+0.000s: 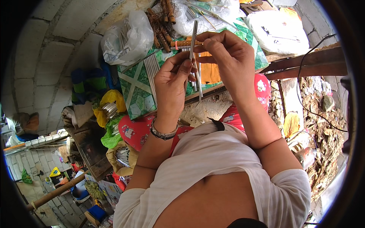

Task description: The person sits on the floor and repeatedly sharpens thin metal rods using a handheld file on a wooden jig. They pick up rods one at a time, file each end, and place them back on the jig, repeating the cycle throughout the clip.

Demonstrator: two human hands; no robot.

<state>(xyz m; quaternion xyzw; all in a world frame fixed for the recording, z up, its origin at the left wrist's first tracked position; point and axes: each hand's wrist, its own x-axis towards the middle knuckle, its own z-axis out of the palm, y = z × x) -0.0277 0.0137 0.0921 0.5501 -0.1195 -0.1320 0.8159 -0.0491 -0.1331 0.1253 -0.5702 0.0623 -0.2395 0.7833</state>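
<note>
My left hand [170,81] holds a slim silver metal tube [194,33] upright between thumb and fingers. Close to its right side is my right hand [236,57], thumb and forefinger pinched together. Whatever sits in that pinch is too small to make out; a fine dark wire seems to curve near the fingertips. Behind the hands, a brown dotted stick [183,43] with a pink band lies on the green patterned tabletop [134,99]. Several thin metal rods [151,72] lie left of my left hand. An orange sheet [210,73] shows beneath my right hand.
A whitish plastic bag [131,40] of rods stands at the table's far left, beside brown wire-wrapped sticks [166,38]. Another white bag [279,32] sits far right. Yellow [118,98] and green [110,135] bags hang at left. A black cable [300,72] runs down the right.
</note>
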